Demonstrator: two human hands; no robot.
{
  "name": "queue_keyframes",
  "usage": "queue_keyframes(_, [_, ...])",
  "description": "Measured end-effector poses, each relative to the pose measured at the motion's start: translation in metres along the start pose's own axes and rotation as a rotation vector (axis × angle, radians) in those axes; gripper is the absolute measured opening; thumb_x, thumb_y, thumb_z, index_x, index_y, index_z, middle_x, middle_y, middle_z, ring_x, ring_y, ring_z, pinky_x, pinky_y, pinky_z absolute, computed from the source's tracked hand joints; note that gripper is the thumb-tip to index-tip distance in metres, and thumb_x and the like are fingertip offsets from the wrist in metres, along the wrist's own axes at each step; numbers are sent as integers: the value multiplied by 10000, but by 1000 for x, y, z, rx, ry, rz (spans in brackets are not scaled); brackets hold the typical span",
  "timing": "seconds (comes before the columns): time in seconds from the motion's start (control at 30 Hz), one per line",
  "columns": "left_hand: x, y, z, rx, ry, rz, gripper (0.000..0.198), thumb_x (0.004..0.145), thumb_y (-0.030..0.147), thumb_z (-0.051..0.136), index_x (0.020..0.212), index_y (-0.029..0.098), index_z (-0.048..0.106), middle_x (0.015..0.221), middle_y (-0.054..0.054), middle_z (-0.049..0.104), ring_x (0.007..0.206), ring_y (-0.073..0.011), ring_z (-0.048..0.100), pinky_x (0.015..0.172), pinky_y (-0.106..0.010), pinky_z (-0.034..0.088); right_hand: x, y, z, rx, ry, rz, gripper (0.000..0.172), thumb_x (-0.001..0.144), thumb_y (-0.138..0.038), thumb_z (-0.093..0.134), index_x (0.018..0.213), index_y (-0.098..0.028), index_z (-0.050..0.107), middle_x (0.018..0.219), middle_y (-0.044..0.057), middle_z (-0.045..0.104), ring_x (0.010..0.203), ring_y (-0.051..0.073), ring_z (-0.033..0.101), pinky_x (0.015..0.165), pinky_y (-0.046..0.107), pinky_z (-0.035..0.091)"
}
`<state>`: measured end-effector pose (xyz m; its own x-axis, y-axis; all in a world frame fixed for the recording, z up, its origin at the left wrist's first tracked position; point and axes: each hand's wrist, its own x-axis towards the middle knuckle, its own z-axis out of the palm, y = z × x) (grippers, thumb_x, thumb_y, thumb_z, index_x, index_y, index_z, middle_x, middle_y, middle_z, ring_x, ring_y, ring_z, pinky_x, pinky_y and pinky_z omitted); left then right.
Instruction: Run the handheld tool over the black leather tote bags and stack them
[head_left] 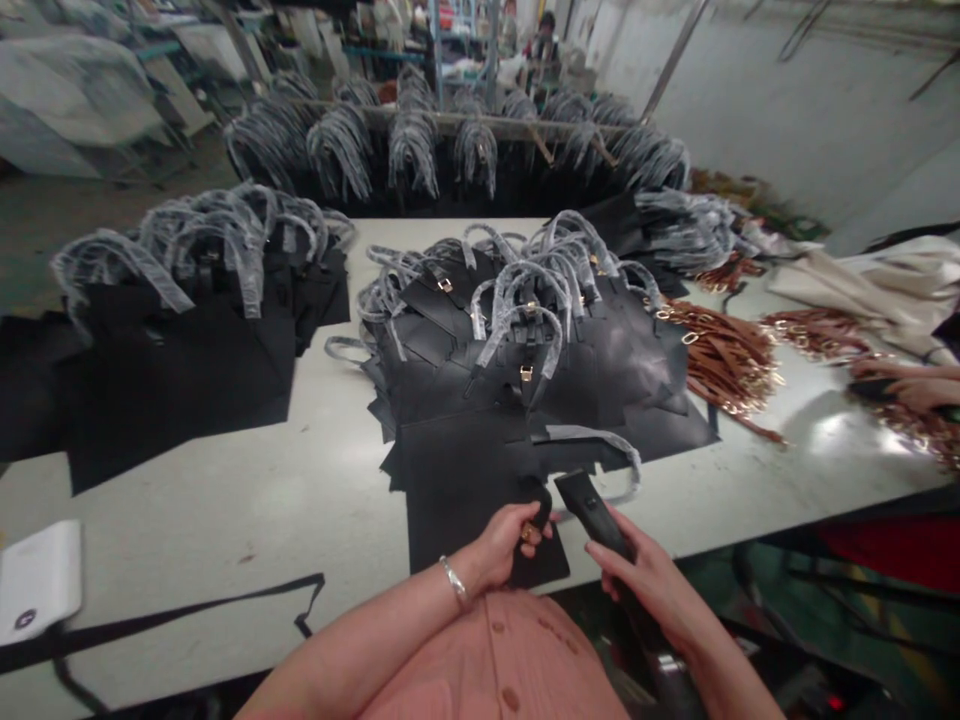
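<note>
Pink buttoned shirt front (510, 655) fills the near edge of the head view, and just beyond it both bare hands are busy over the worktop (337, 515). Left hand (504, 545), silver bracelet (453, 580) at the wrist: its fingers are pinched together on a short black strap (543, 500), a gold-coloured fitting (529, 531) glinting among the tips. Right hand (649, 570): fingers curled round a black handheld tool (600, 522).

And here's the gap that matters: the tool's broad head sits just right of the left fingers and the strap, close but apart, as far as this angle shows. The strap is the left hand's, the tool the right's.

Long axis of the tool? Slanting! It runs from beside the right forearm, up through the right fingers, away from the body and leftward, head foremost. The strap rises from the pinch and curves over, so it has no single straight axis.

Under the left fingers lies a flat black panel (457, 490); farther out beyond them, a heap of black bag pieces (487, 385). One plastic-wrapped handle (632, 462) curls just beyond the tool's head. Well right of the right fingers, brown straps (724, 355) lie bunched, near a co-worker's hand (919, 388).
</note>
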<state>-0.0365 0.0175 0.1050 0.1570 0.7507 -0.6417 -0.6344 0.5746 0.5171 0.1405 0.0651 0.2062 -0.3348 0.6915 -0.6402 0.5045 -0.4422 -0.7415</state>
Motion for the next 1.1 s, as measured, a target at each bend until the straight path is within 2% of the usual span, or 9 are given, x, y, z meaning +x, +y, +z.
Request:
queue_keyframes(0.1, [-1, 1, 1, -59, -43, -77, 412, 716, 380, 586, 924, 35, 673, 656, -8, 488, 468, -44, 265, 436, -208, 93, -1, 2, -6, 1, 25, -6, 865, 771, -448, 671, 1470, -147, 259, 618, -57, 568, 498, 113, 519, 487, 233, 433])
queue_keyframes(0.23, [-2, 5, 1, -62, -59, -45, 395, 697, 298, 538, 943, 16, 663, 662, -13, 480, 463, -38, 211, 440, -211, 69, -6, 12, -8, 23, 28, -5, 853, 770, -447, 677, 1467, -170, 269, 651, -48, 575, 505, 115, 513, 496, 245, 437])
queue_keyframes(0.43, [0, 7, 0, -124, -71, -39, 424, 730, 330, 541, 987, 12, 653, 685, -8, 455, 475, -38, 220, 436, -203, 72, -9, 16, 0, 33, 37, 12, 853, 761, -433, 685, 1469, -200, 270, 675, -49, 568, 511, 114, 502, 508, 256, 433])
queue_keyframes(0.63, [0, 7, 0, -204, -100, -55, 401, 684, 241, 537, 987, 0, 645, 664, -4, 442, 475, -39, 193, 428, -192, 85, -9, 14, 1, 41, 34, 16, 870, 751, -441, 686, 1470, -199, 262, 670, -57, 548, 523, 117, 501, 514, 256, 421])
queue_keyframes(0.8, [1, 9, -2, -211, -81, -55, 411, 717, 282, 530, 993, 0, 642, 658, -2, 430, 474, -43, 198, 427, -193, 79, -9, 14, 3, 53, 19, 7, 890, 735, -424, 697, 1473, -195, 256, 710, -50, 551, 522, 111, 487, 511, 253, 416])
queue_keyframes(0.93, [1, 6, -1, -217, -114, -48, 397, 662, 236, 525, 957, 0, 646, 648, 1, 422, 480, -44, 188, 439, -199, 91, -9, 13, 5, 57, 4, 3, 890, 733, -424, 700, 1470, -193, 258, 771, -26, 588, 533, 110, 490, 520, 257, 419])
queue_keyframes(1.03, [2, 5, -2, -126, -98, 21, 396, 653, 232, 539, 976, 33, 653, 663, 7, 426, 494, -50, 213, 453, -200, 127, -9, 14, 5, 57, -3, 18, 886, 734, -430, 700, 1467, -193, 260, 766, -27, 583, 540, 113, 490, 529, 261, 418])
queue_keyframes(1.1, [8, 8, -7, 101, -40, 144, 363, 682, 223, 563, 1005, 84, 654, 682, 10, 450, 520, -65, 289, 474, -197, 213, -9, 17, 4, 58, -8, 16, 890, 735, -435, 699, 1469, -198, 254, 763, -30, 576, 550, 117, 491, 534, 263, 419])
